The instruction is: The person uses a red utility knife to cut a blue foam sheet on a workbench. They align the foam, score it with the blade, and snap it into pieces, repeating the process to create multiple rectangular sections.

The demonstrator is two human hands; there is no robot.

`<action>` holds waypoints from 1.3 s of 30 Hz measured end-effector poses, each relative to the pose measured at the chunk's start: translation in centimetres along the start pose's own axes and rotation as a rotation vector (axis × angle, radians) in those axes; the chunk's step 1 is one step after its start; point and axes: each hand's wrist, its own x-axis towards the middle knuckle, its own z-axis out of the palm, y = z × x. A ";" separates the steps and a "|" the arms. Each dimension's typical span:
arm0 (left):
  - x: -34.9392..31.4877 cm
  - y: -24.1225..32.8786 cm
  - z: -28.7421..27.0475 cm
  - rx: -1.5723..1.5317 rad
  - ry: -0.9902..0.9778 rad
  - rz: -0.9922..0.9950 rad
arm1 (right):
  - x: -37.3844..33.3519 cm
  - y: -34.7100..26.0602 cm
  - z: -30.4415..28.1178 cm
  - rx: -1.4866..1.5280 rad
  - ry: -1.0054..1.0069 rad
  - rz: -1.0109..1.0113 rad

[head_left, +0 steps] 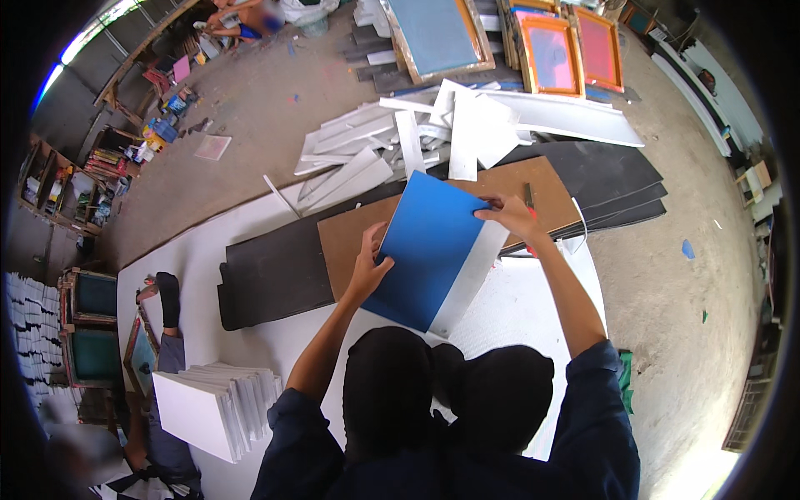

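Observation:
A stiff blue rectangular sheet (437,250) is held tilted in front of me. My left hand (369,262) grips its left edge, thumb on the blue face. At its upper right corner, my right hand (510,214) pinches the edge between thumb and fingers. A pale grey-white strip (479,279) shows along the sheet's right side; whether it is a separate piece I cannot tell. Under the blue sheet lies a brown board (350,237), on top of black sheets (279,271). Just beyond my right hand a slim dark tool (528,196) rests on the board.
White offcuts (358,137) are heaped beyond the board. A stack of white panels (212,408) stands at left on the white ground sheet (517,308). Near it is another person's sleeved arm or leg (169,350). Framed screens (550,54) lean at the back.

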 end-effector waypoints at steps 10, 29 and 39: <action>0.2 -9.7 1.3 -0.124 0.359 -0.654 | 1.7 7.5 11.7 -0.033 0.096 -0.063; 5.2 -10.9 0.7 0.291 0.235 -0.378 | 5.1 8.5 12.9 -0.196 0.106 0.039; 5.4 -10.5 -0.3 0.342 0.169 -0.404 | 5.4 8.5 12.9 -0.257 0.120 0.048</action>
